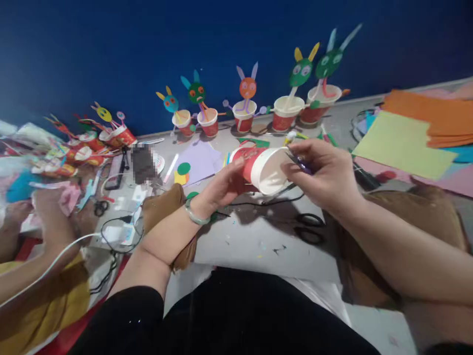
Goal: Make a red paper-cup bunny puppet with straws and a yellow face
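My left hand (225, 185) is closed round a red and white paper cup (254, 167), which lies tilted on its side with its mouth turned toward me and to the right. At the cup's rim, my right hand (325, 170) pinches a slim dark tool with a purple part (303, 165); its exact kind is unclear. The tool's tip is close to the rim, and I cannot tell whether it touches the cup. Black-handled scissors (310, 228) lie on the table below my right hand.
Paper-cup figures with round faces and ears, such as an orange one (247, 88), line the blue wall. Coloured paper sheets (406, 143) are stacked at right, purple paper (199, 160) lies behind my left hand. A person's arm (55, 231), cables and more cups are at left.
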Action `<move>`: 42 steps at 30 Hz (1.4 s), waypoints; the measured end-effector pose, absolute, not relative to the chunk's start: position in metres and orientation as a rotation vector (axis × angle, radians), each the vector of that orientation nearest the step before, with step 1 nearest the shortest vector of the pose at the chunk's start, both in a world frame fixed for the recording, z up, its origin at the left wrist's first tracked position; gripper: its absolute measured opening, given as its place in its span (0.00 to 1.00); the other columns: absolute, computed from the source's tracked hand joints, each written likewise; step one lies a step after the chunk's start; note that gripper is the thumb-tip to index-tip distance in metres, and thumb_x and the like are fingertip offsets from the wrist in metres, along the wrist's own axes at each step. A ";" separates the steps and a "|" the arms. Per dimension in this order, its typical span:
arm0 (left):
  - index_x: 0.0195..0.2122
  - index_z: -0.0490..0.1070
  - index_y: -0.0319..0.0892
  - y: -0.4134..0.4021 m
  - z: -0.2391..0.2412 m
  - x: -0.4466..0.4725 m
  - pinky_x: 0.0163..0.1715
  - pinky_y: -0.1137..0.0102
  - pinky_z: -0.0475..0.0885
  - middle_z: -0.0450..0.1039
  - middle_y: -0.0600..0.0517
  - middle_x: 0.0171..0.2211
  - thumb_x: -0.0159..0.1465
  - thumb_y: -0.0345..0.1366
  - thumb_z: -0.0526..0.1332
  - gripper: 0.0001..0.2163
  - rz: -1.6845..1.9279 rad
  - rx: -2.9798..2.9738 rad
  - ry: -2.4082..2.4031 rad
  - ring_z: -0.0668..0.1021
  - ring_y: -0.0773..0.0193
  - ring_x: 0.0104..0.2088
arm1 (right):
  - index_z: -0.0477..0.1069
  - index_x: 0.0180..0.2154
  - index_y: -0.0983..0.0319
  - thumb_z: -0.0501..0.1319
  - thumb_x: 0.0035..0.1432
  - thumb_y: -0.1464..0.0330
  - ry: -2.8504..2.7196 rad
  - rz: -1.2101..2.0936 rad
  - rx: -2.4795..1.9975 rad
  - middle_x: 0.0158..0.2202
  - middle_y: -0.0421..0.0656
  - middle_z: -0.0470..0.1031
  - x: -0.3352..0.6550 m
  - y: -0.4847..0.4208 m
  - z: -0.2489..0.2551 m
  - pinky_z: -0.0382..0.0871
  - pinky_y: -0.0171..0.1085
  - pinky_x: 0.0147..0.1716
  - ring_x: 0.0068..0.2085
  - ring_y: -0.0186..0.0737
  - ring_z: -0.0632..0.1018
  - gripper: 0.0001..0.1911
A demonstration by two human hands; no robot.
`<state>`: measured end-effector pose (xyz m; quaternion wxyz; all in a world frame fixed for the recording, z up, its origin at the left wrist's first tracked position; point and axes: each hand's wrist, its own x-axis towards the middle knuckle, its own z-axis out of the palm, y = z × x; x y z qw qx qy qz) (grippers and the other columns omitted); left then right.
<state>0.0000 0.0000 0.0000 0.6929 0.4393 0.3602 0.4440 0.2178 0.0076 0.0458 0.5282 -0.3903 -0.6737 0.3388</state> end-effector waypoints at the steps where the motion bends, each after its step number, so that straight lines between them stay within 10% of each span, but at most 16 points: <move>1: 0.59 0.76 0.48 0.003 -0.006 0.001 0.57 0.50 0.85 0.82 0.44 0.55 0.68 0.71 0.66 0.33 1.056 1.010 0.850 0.84 0.43 0.61 | 0.73 0.38 0.56 0.68 0.51 0.67 -1.576 0.818 -0.956 0.26 0.35 0.75 0.219 0.010 0.043 0.65 0.36 0.26 0.25 0.34 0.71 0.10; 11: 0.82 0.55 0.52 0.033 -0.040 -0.015 0.81 0.40 0.60 0.63 0.38 0.79 0.66 0.71 0.69 0.51 1.375 2.275 0.877 0.62 0.36 0.83 | 0.67 0.43 0.53 0.71 0.54 0.68 -1.478 0.844 -0.954 0.23 0.31 0.71 0.219 0.009 0.034 0.63 0.37 0.26 0.23 0.34 0.71 0.18; 20: 0.71 0.70 0.49 0.029 -0.042 -0.010 0.75 0.37 0.72 0.78 0.37 0.67 0.59 0.71 0.75 0.46 1.441 2.165 0.911 0.78 0.35 0.70 | 0.73 0.45 0.53 0.83 0.57 0.56 -1.513 1.186 -0.877 0.22 0.31 0.72 0.212 -0.015 0.042 0.69 0.37 0.23 0.22 0.36 0.74 0.24; 26: 0.78 0.58 0.47 0.023 -0.035 -0.007 0.78 0.37 0.68 0.66 0.34 0.75 0.52 0.66 0.81 0.58 1.291 1.759 0.758 0.71 0.32 0.77 | 0.76 0.40 0.56 0.77 0.62 0.40 -1.385 1.043 -0.794 0.22 0.34 0.71 0.213 -0.010 0.040 0.67 0.38 0.20 0.19 0.32 0.67 0.28; 34: 0.74 0.66 0.46 0.005 0.003 0.005 0.73 0.44 0.73 0.81 0.38 0.62 0.50 0.62 0.82 0.54 1.005 1.256 0.567 0.78 0.35 0.71 | 0.77 0.40 0.56 0.89 0.44 0.50 -1.421 1.092 -0.857 0.28 0.36 0.78 0.210 -0.004 0.038 0.71 0.35 0.25 0.27 0.35 0.76 0.32; 42: 0.61 0.76 0.43 -0.002 0.009 0.007 0.64 0.46 0.81 0.86 0.41 0.50 0.50 0.64 0.82 0.44 1.099 1.126 0.745 0.87 0.40 0.57 | 0.79 0.42 0.52 0.83 0.56 0.49 -1.543 1.053 -0.891 0.27 0.36 0.77 0.211 -0.012 0.032 0.75 0.39 0.26 0.26 0.38 0.77 0.23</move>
